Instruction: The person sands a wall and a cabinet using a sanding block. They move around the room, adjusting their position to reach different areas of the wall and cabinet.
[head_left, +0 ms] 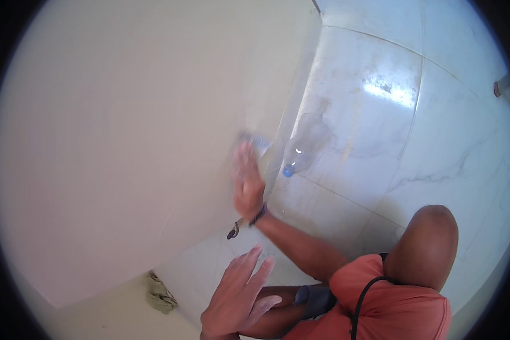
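My right hand (248, 181) lies against the pale, smooth wall (136, 124), its fingers blurred by motion. Under the fingertips is a small grey-and-white sheet (260, 145) that looks like sandpaper, pressed to the wall near its bottom edge; the hand covers part of it. A dark bracelet (258, 215) with a dangling end circles that wrist. Lower down, my left hand (238, 294) is held up before the wall with fingers spread and nothing in it. Whitish dust coats its fingertips.
A clear plastic bottle (304, 144) with a blue cap lies on the glossy marbled tile floor (374, 153) beside the wall's foot. A crumpled greenish cloth (161, 293) is on the floor at lower left. My bent knee (430, 232) rises at right; dark objects stand at the far right rim.
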A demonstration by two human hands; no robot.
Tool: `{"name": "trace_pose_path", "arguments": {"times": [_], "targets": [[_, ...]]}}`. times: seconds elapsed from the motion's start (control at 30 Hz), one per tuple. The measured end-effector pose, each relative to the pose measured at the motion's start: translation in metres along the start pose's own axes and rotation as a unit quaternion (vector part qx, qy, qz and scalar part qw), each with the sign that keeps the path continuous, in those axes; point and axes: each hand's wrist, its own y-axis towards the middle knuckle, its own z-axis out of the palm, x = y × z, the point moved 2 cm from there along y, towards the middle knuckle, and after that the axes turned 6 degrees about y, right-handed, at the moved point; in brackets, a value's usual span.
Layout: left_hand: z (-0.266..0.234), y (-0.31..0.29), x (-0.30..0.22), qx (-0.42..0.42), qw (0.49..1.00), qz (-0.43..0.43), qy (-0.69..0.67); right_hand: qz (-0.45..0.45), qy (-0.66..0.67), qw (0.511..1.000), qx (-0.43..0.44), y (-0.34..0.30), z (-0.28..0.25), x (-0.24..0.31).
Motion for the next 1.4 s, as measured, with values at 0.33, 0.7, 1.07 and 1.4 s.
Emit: {"name": "trace_pose_path", "arguments": {"times": [0.33,0.7,1.07,1.4], "targets": [[-0.017,0.0,-0.027,0.001,0.999,-0.049,-0.003,0.048,0.034,0.992,-0.113,0.151,-0.07,-0.017],[-0.014,0.028,-0.036,0.01,0.997,-0.048,0.055,0.13,0.108,0.984,-0.053,0.008,-0.022,0.006],[-0.007,0.021,-0.058,-0.001,0.998,0.009,0.064,0.101,0.078,0.99,0.062,-0.055,-0.003,0.037],[-0.002,-0.012,-0.075,-0.028,0.997,-0.001,0.068,0.131,0.058,0.985,-0.094,0.103,-0.073,0.003]]}}
